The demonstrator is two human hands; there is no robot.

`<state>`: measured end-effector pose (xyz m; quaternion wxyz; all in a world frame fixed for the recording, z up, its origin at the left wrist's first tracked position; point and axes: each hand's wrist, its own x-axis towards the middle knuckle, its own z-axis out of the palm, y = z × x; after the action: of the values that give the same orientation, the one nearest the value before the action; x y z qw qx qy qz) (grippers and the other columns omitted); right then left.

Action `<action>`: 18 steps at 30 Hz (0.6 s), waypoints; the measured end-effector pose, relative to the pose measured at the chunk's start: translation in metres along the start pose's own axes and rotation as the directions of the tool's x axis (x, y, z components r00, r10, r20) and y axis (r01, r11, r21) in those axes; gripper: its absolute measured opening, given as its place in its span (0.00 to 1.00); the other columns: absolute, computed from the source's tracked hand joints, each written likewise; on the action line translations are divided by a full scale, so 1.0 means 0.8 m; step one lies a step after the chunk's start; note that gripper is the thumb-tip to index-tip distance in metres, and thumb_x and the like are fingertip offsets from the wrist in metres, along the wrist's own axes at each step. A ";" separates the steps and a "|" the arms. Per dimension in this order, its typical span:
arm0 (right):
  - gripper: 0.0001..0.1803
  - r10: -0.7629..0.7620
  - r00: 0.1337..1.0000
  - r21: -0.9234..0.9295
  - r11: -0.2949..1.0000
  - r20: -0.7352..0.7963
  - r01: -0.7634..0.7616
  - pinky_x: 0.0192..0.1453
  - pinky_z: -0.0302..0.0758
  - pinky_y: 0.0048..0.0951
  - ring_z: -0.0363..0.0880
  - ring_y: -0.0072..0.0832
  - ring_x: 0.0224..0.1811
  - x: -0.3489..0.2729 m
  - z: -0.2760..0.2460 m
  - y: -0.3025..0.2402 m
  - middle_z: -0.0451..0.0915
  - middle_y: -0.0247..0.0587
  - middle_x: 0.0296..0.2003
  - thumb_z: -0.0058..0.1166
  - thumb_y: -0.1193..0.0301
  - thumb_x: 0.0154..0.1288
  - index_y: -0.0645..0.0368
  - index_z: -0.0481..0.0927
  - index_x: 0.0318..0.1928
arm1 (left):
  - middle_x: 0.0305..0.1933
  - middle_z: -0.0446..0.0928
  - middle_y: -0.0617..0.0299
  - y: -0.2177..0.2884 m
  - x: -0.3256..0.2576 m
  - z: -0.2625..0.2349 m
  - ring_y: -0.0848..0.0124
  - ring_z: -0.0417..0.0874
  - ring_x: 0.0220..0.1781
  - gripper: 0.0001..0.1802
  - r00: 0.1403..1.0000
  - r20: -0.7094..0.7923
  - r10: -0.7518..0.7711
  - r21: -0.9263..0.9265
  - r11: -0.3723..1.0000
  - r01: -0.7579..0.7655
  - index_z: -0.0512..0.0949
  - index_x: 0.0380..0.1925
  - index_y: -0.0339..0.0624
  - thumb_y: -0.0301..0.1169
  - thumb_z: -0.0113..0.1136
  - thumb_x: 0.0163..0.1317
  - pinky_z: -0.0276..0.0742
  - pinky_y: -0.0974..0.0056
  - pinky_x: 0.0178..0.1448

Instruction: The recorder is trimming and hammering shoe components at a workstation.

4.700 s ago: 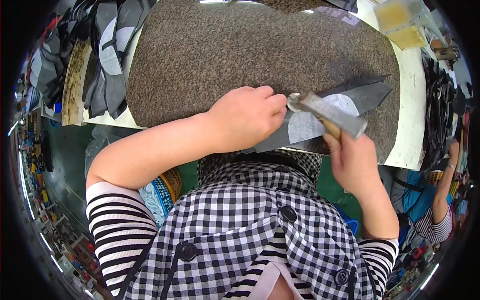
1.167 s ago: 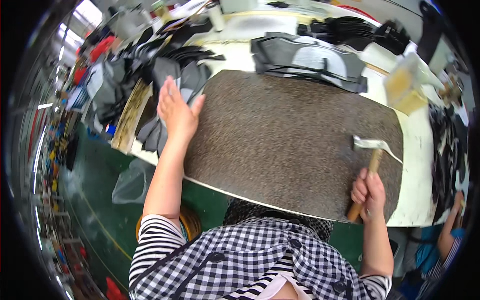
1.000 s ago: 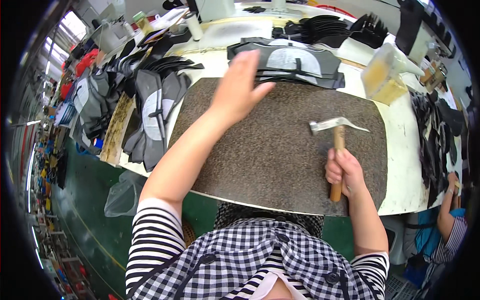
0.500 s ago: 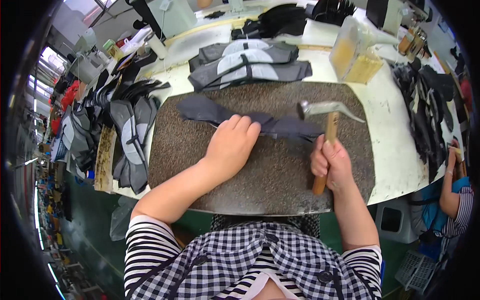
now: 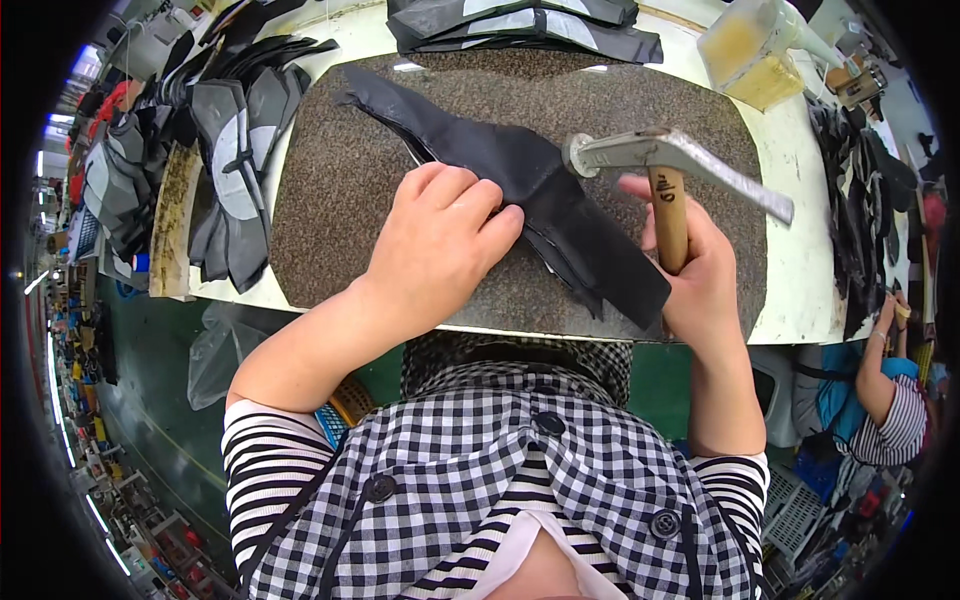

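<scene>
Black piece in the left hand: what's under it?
The speckled brown board shows around the black piece, with a pale sliver at its near edge beside the left hand. Its underside and the board directly beneath are covered.

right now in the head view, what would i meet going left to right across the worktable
Grey pieces with white patches → left hand → hammer → black pieces at far right.

From far off, I see a workshop: a hammer [image 5: 667, 152], a big work table [image 5: 806, 270], piles of cut grey pieces [image 5: 520, 28] and another person [image 5: 888, 415].
</scene>
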<state>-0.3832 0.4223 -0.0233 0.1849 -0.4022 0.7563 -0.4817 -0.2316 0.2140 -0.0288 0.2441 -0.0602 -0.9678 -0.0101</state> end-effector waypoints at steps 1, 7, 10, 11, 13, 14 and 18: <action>0.19 0.002 1.000 -0.016 1.000 0.003 -0.002 0.58 0.68 0.27 0.74 0.19 0.41 -0.006 0.002 -0.005 0.78 0.41 0.47 0.63 0.78 0.57 0.62 0.72 0.48 | 0.33 0.71 0.64 0.002 -0.003 0.000 0.65 0.73 0.43 0.09 1.000 -0.012 -0.006 -0.010 1.000 0.006 0.77 0.34 0.45 0.30 0.55 0.51 0.67 0.57 0.57; 0.15 -0.005 0.933 0.276 0.954 -0.361 0.112 0.48 0.77 0.25 0.80 0.23 0.42 -0.019 -0.001 -0.028 0.83 0.41 0.39 0.57 0.86 0.59 0.59 0.63 0.27 | 0.35 0.72 0.64 0.003 -0.010 0.001 0.65 0.74 0.45 0.09 1.000 -0.008 -0.019 -0.008 1.000 0.019 0.78 0.36 0.47 0.29 0.56 0.53 0.62 0.49 0.66; 0.15 0.088 0.989 0.029 0.996 -0.121 -0.085 0.50 0.77 0.28 0.81 0.28 0.44 -0.024 0.005 -0.024 0.82 0.49 0.43 0.58 0.86 0.58 0.60 0.64 0.32 | 0.39 0.75 0.66 0.005 -0.012 0.008 0.66 0.75 0.46 0.13 0.998 -0.035 -0.047 -0.047 0.998 0.045 0.81 0.40 0.47 0.27 0.57 0.52 0.63 0.49 0.67; 0.16 0.161 0.984 -0.002 0.987 -0.072 -0.162 0.48 0.78 0.28 0.81 0.27 0.44 -0.022 0.013 -0.022 0.83 0.48 0.43 0.61 0.86 0.56 0.61 0.65 0.32 | 0.40 0.75 0.66 0.008 -0.012 0.011 0.66 0.75 0.47 0.14 0.995 -0.094 -0.024 -0.092 0.996 0.015 0.82 0.40 0.48 0.28 0.58 0.52 0.63 0.48 0.68; 0.17 0.209 0.978 -0.041 0.977 -0.023 -0.209 0.49 0.77 0.26 0.80 0.24 0.42 -0.020 0.028 -0.014 0.83 0.44 0.43 0.64 0.85 0.54 0.61 0.66 0.31 | 0.41 0.76 0.66 0.014 -0.015 0.020 0.66 0.76 0.49 0.14 0.987 -0.157 0.020 -0.188 0.981 -0.050 0.82 0.40 0.49 0.29 0.60 0.51 0.64 0.47 0.67; 0.17 0.202 0.979 -0.078 0.976 -0.033 -0.205 0.50 0.77 0.26 0.79 0.23 0.41 -0.021 0.035 -0.008 0.83 0.43 0.43 0.65 0.84 0.54 0.61 0.66 0.31 | 0.41 0.76 0.66 0.014 -0.017 0.026 0.66 0.76 0.49 0.14 0.987 -0.158 0.017 -0.187 0.981 -0.047 0.82 0.40 0.49 0.29 0.60 0.51 0.64 0.47 0.67; 0.14 0.099 0.984 -0.052 0.993 -0.145 -0.108 0.43 0.74 0.24 0.77 0.20 0.39 -0.006 0.046 0.002 0.83 0.40 0.41 0.63 0.80 0.59 0.60 0.67 0.29 | 0.42 0.79 0.65 0.015 -0.024 0.030 0.64 0.77 0.48 0.09 0.977 -0.207 0.058 -0.289 0.950 -0.117 0.82 0.32 0.46 0.27 0.60 0.47 0.68 0.47 0.65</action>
<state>-0.3562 0.4053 -0.0425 0.1431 -0.3322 0.8016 -0.4761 -0.2249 0.2252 -0.0593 0.3265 -0.1382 -0.9227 -0.1516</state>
